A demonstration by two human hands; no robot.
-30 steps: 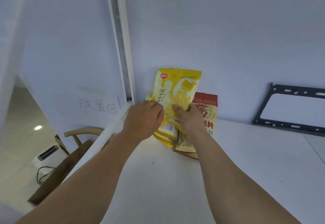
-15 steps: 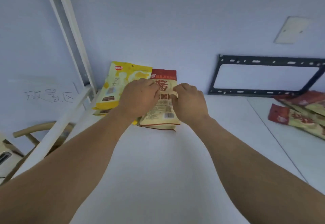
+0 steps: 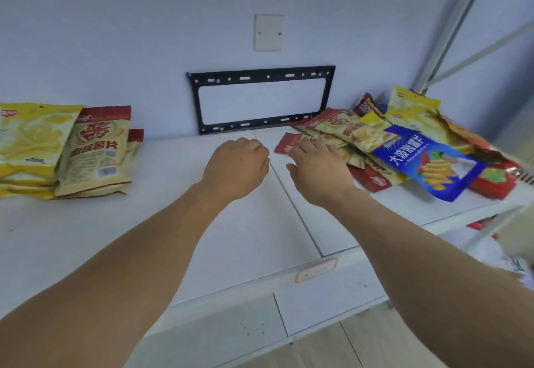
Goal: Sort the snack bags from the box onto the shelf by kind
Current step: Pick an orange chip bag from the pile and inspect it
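Observation:
On the white shelf (image 3: 161, 217), two sorted stacks lean at the far left: yellow bags (image 3: 31, 142) and cream-and-red bags (image 3: 95, 150). A mixed heap of snack bags (image 3: 404, 147) lies at the right, with a blue bag (image 3: 427, 162) on top. Both of my hands hover mid-shelf holding nothing. My left hand (image 3: 237, 166) has loosely curled fingers. My right hand (image 3: 318, 169) reaches toward a red-topped bag (image 3: 287, 144) at the heap's left edge, its fingertips at or just above it.
A black metal wall bracket (image 3: 261, 98) hangs on the wall behind the shelf, with a white blank plate (image 3: 268, 32) above it. Shelf uprights (image 3: 453, 23) stand at the right. A small label (image 3: 316, 269) sits on the shelf's front edge.
Both hands let go of the cream-and-red bag at the left stacks and moved right toward the mixed heap. The view swung right with them.

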